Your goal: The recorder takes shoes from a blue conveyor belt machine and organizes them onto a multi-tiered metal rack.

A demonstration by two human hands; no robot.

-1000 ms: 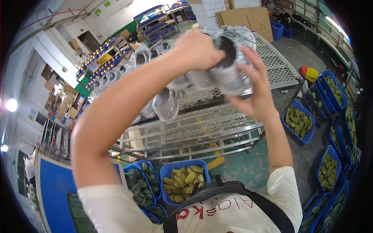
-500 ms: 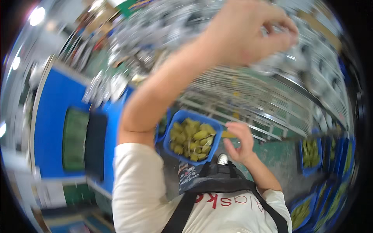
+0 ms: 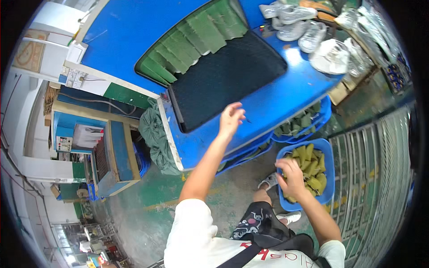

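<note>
"Bench as our landmark, then: where is each hand?"

"The left hand hangs over the bench, towards its long near edge and beside the black mat set in it. That grip is released, fingers loosely curled around nothing visible. The right hand is off the bench's near edge, over a blue bin of olive-green pieces. Its grip looks released too, thumb apart from the fingers; whether it touches the pieces, I can't tell."

"Why is everything laid out so?"

"Probably for reach and order. The bin stands on the floor near the bench, and its walls would keep the loose pieces together. Grey-white shoes crowd the bench's far right end, presumably to keep them off the mat."

"And the hands, so far apart?"

"For balance as the body turns, I'd guess."

"What differs from a second ago?"

"Both hands were up at a shoe on the metal rack, the bench only partly in sight. Now neither hand has a shoe, the bench fills the upper view, and the rack sits across the bin from the bench."
</note>
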